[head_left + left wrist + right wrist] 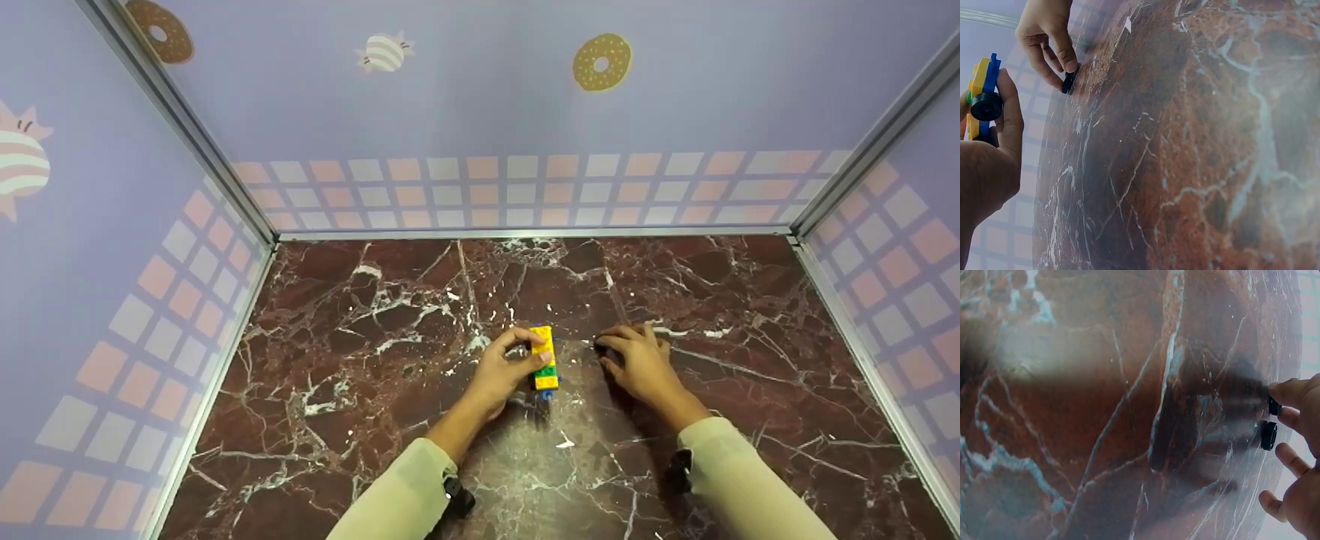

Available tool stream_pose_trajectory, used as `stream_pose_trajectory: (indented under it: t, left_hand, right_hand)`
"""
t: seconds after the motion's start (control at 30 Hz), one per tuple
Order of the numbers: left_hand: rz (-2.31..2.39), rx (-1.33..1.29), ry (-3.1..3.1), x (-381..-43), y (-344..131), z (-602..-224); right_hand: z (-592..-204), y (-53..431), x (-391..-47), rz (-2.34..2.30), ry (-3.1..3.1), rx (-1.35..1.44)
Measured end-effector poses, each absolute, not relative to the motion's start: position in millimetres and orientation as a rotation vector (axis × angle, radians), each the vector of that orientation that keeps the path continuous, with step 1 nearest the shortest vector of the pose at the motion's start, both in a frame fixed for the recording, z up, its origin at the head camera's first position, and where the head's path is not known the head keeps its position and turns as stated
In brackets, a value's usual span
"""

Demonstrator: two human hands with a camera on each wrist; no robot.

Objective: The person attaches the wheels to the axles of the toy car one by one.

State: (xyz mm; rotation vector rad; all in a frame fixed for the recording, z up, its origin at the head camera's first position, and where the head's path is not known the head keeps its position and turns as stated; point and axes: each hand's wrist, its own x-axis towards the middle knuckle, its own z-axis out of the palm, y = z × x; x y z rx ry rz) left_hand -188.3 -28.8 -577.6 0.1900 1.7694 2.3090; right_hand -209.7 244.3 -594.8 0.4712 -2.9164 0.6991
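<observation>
My left hand (495, 375) grips a small toy vehicle built of yellow, green and blue building bricks (545, 341), thumb and fingers along its sides. In the left wrist view a black wheel (986, 107) sits on the side of the vehicle, beside its blue part. To the right, my right hand (641, 364) is down at the tabletop, its fingertips around a loose black wheel (1274, 406). A second black wheel (1269, 436) stands on the table close by, just under those fingers in the right wrist view.
Dark red marbled tabletop (360, 427) spreads beneath both hands. Lilac panels (480, 112) with a checked border and printed sweets enclose the back and both sides, with metal rails (420, 235) along their lower edges.
</observation>
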Motion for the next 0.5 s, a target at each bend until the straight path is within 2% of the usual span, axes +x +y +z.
stream_pose_trajectory:
  t: [0.5]
  left_hand:
    - [2.315, 0.160, 1.724, -188.7, -28.5, -577.0]
  right_hand:
    - [-594.7, 241.2, -209.2, 0.679, -2.909, 0.436]
